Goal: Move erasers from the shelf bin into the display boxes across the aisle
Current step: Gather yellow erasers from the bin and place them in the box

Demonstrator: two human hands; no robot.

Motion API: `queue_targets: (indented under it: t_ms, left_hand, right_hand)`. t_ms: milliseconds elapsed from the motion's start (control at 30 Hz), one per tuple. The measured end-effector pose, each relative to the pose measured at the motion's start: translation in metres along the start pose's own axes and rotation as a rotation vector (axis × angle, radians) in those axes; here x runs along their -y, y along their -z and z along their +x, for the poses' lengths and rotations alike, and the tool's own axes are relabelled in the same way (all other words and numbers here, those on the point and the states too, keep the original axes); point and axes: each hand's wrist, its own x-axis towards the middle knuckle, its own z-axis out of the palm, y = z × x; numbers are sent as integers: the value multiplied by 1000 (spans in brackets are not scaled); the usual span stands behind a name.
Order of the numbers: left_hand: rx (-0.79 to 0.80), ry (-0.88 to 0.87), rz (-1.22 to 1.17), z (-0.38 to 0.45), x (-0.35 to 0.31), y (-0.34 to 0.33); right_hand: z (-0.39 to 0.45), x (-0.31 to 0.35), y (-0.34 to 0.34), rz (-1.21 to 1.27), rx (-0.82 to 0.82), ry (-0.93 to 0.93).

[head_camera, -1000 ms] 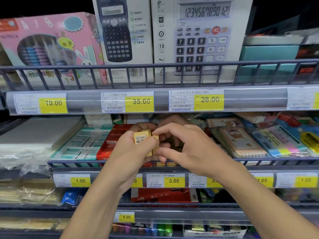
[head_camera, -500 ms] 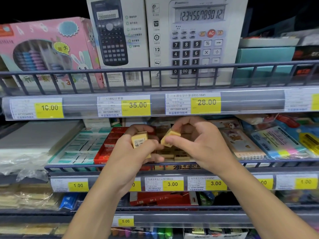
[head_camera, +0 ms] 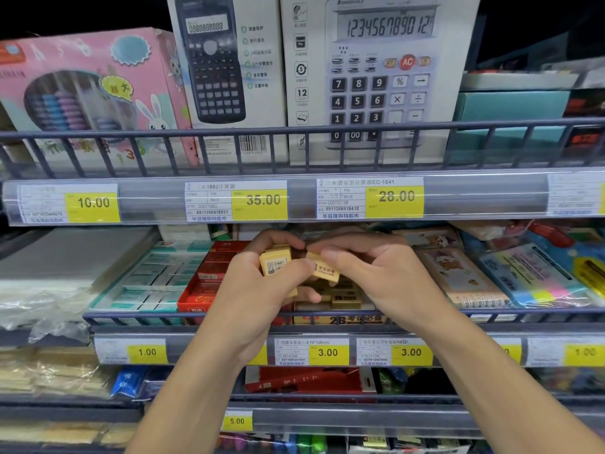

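My left hand [head_camera: 248,290] grips a small stack of yellow erasers [head_camera: 276,262] above the middle shelf. My right hand [head_camera: 370,273] pinches one more yellow eraser [head_camera: 327,270] and holds it against the stack. Directly below both hands sits the shelf bin [head_camera: 340,319], a yellow box marked 2B, with several more erasers [head_camera: 347,298] lying inside. The display boxes across the aisle are out of view.
A wire rail [head_camera: 229,317] fronts the shelf. Red boxes [head_camera: 209,283] and teal packs [head_camera: 147,283] lie left of the bin, notebooks [head_camera: 458,276] and sticky flags [head_camera: 537,276] to the right. Calculator boxes [head_camera: 376,77] stand on the shelf above.
My right hand lifted an eraser out of the bin and brought it leftward up to the stack in my left hand. The view has also shifted slightly downward.
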Motion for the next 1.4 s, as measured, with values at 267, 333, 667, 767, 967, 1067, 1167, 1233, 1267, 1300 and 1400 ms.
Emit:
queue_targets:
  t_ms: [267,333,667,767,967,1067,1167,1233,1267,1300,1400]
  left_hand:
    - [-76,-12,-57,4,1,2]
    - [-65,-13,-56,4,1,3]
    - [-142,-73,29,4,-3,22]
    - [-122,-70,35,2,-2,24]
    - [-116,-76,37,4,-1,25]
    - [-113,-74,31,4,-1,23]
    - [-114,-73,30,4,-2,22]
    - [-115,-72,32,4,-2,22]
    - [-115,-71,36,5,-2,22]
    - [-114,-72,37,4,-2,22]
    - [-112,-73,41,5,-3,22]
  right_hand:
    - [-3,2,10,-132,102,111]
    - [-3,1,9,-233,59,135]
    - [11,-15,44,-442,-65,-114]
    - [13,-17,45,-688,-32,-171]
    - [17,-22,35,-1027,109,-290]
    - [19,-20,35,-993,173,-317]
    - [18,-13,41,-1033,269,-321]
    - [20,-10,41,-1066,319,-336]
    - [22,-9,39,-1085,327,-349]
    - [24,-9,35,-1106,323,-357]
    - [28,-13,27,-1152,286,-330]
